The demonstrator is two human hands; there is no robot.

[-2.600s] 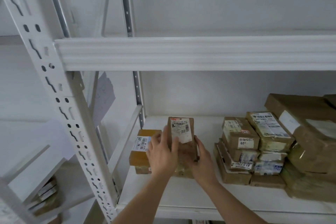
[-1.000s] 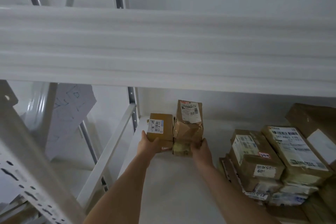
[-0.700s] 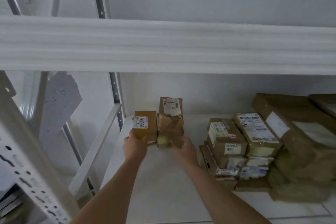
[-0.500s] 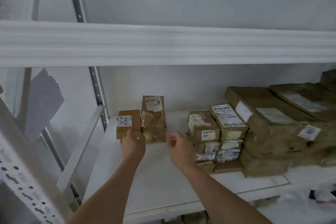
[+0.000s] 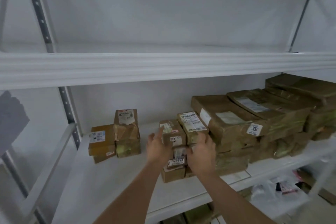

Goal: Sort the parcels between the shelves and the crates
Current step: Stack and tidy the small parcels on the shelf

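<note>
A white metal shelf carries big brown parcels, then a small stack. Left hand and right hand flank it, fingers apart, clamping nothing; uneven squeezing could topple it.

Dim, flat, greyish light; soft overall blur, wide-angle bending at the edges, faint shadows.

On the white metal shelf board, the stack of small brown cardboard parcels stands mid-shelf. Left of this stack, apart from it, two more brown taped parcels sit side by side. Touching its right side, large flat brown parcels are piled.
</note>
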